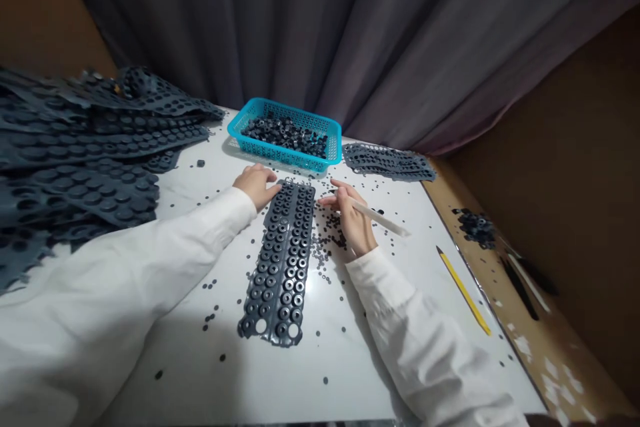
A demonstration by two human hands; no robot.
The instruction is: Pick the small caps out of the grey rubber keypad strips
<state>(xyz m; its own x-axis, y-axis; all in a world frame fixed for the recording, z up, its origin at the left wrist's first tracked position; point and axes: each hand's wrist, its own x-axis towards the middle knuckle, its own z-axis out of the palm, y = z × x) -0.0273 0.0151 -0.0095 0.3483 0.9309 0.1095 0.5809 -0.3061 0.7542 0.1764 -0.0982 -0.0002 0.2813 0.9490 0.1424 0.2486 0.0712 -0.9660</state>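
Observation:
A long dark rubber strip [283,260] full of small rings lies lengthwise on the white table [350,360]. My left hand [256,185] rests on the strip's far left corner, fingers curled down against it. My right hand [353,217] is at the strip's far right edge and grips a thin white stick [380,217] like a pen, its tip near the strip's top rows. Small black rings and punched-out bits [327,240] lie scattered beside the strip under my right hand.
A blue basket [240,125] holding several black rings stands behind the strip. Stacked dark rubber sheets [85,160] fill the left side. More strips [387,161] lie at the back right. A yellow pencil [464,290] and dark tools [523,280] lie on the right.

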